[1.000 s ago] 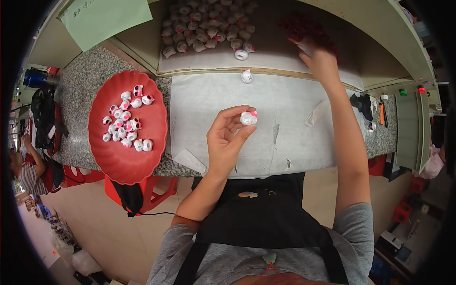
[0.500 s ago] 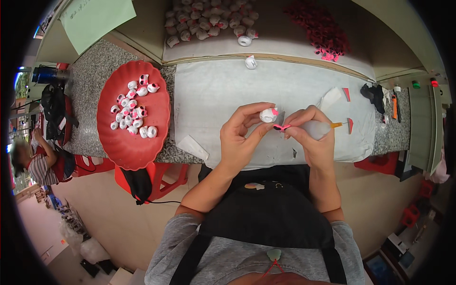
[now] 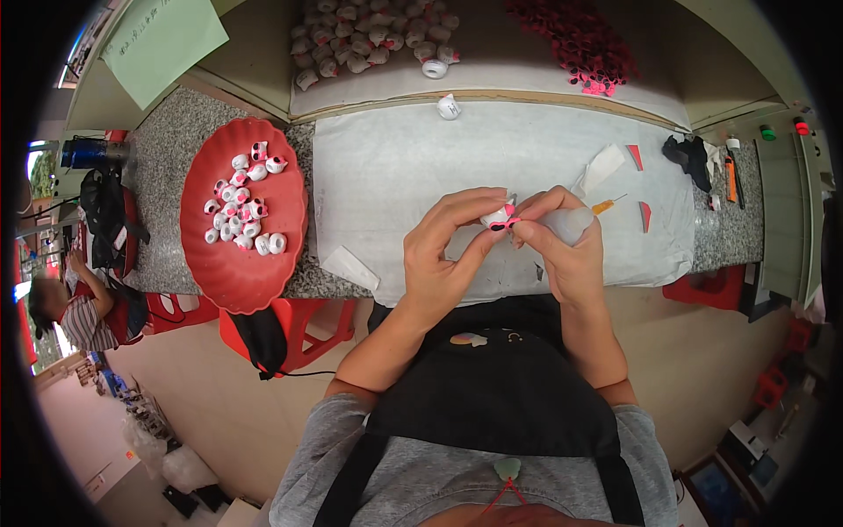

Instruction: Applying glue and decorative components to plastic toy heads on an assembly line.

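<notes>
Between the thumb and fingers of my left hand (image 3: 439, 250) is a small white figurine head (image 3: 496, 217) with pink markings. My right hand (image 3: 572, 259) pinches tiny pink sunglasses (image 3: 503, 226) with black lenses, which lie against the front of the head. Also in my right hand is a translucent squeeze bottle (image 3: 574, 226), tucked in the palm; its orange needle nozzle (image 3: 603, 207) points away to the right. A small grey tip shows just above the head, its kind unclear. Both hands are closed, over the white sheet (image 3: 395, 184).
To the left stands a red scalloped tray (image 3: 241, 285) with several finished-looking heads. A shelf at the back bears a pile of white heads (image 3: 373, 35) and a heap of pink sunglasses (image 3: 584, 53). One lone head (image 3: 449, 107) sits before it. A black cloth (image 3: 687, 161) lies right.
My right hand has moved left, bringing the pink sunglasses from beside the figurine head onto its front. The whole view has shifted slightly.
</notes>
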The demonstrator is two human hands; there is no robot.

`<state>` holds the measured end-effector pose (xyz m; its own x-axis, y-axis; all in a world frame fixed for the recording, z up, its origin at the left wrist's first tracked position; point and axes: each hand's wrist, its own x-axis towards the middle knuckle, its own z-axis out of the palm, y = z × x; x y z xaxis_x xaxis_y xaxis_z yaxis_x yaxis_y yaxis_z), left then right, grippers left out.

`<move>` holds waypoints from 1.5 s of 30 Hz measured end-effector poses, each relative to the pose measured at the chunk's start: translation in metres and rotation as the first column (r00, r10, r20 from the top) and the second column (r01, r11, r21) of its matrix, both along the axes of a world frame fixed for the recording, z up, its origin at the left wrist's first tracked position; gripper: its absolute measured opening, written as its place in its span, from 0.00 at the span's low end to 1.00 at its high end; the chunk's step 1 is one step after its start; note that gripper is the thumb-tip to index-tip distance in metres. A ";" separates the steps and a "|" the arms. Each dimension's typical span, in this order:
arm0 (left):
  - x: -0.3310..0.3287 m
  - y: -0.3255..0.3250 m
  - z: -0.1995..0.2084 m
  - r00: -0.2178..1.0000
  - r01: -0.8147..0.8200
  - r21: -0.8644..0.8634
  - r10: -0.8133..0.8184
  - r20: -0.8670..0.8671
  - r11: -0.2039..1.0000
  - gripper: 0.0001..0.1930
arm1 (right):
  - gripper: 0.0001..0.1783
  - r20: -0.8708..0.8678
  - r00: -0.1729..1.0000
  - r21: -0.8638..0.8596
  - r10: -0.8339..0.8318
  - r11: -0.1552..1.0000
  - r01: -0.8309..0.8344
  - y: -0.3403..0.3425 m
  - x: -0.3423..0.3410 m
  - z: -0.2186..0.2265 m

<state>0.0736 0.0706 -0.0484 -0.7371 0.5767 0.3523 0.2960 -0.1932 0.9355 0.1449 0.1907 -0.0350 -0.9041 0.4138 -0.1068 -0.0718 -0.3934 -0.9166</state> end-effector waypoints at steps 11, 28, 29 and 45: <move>-0.001 -0.005 0.005 0.870 0.087 0.285 -0.212 0.445 0.954 0.11 | 0.14 -0.049 0.996 0.170 0.070 0.984 -0.061 -0.003 0.000 0.008; -0.001 -0.010 -0.006 0.881 0.190 0.323 -0.306 0.360 0.927 0.12 | 0.14 -0.027 0.994 0.085 0.102 0.991 -0.099 -0.005 0.004 0.000; 0.000 -0.010 -0.005 0.882 0.180 0.310 -0.293 0.370 0.933 0.12 | 0.14 -0.023 0.995 0.069 0.094 0.993 -0.092 -0.006 0.005 0.001; -0.002 -0.011 -0.004 0.904 0.167 0.313 -0.272 0.330 0.935 0.11 | 0.13 -0.038 0.997 0.010 0.073 0.997 -0.073 -0.011 0.004 0.004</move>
<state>0.0714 0.0592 -0.0524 -0.7085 0.6595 0.2513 -0.1327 -0.4742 0.8703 0.1485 0.1795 -0.0311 -0.9353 0.3472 -0.0682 -0.0782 -0.3909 -0.9171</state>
